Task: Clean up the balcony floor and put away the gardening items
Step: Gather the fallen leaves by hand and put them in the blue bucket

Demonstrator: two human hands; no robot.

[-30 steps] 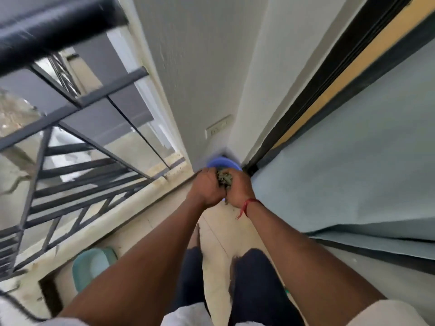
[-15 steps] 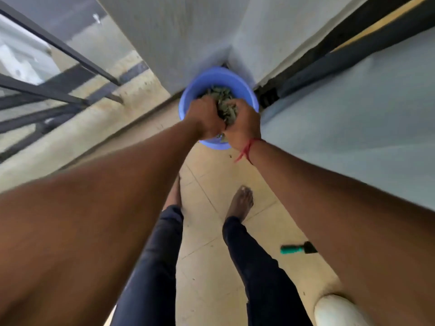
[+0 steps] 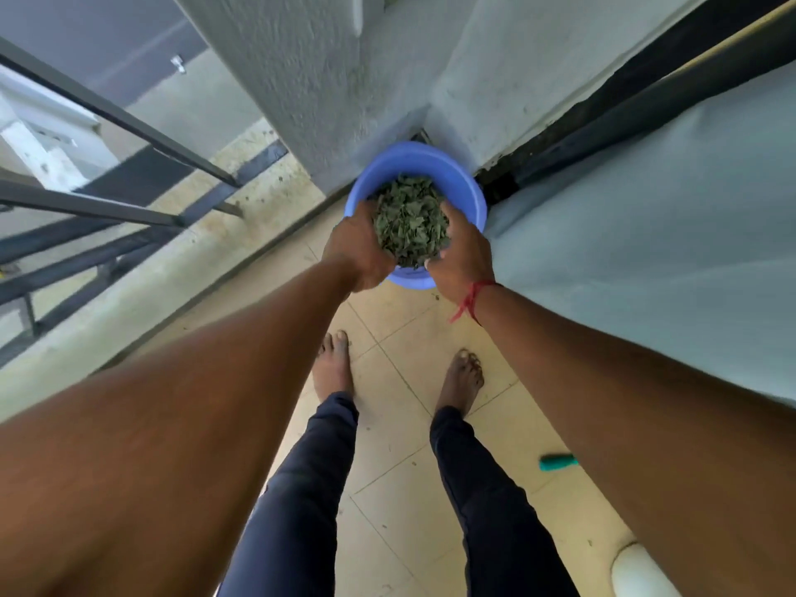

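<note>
Green leaves (image 3: 409, 221) sit clasped between the left hand (image 3: 357, 247) and right hand (image 3: 463, 256), over the bucket (image 3: 413, 159) in the corner; lower inside the rim before parting, so none spill.

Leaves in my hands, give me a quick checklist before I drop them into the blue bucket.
1. Leaves cupped between left hand and right hand: ok.
2. Leaves above the mouth of the bucket: ok.
3. Bucket upright: ok.
4. Room left inside the bucket: cannot tell, hands and leaves hide it.
5. Floor free of scraps: not ok, a few lie on it.
6. Green-handled tool put away: not ok, it lies on the floor.
</note>
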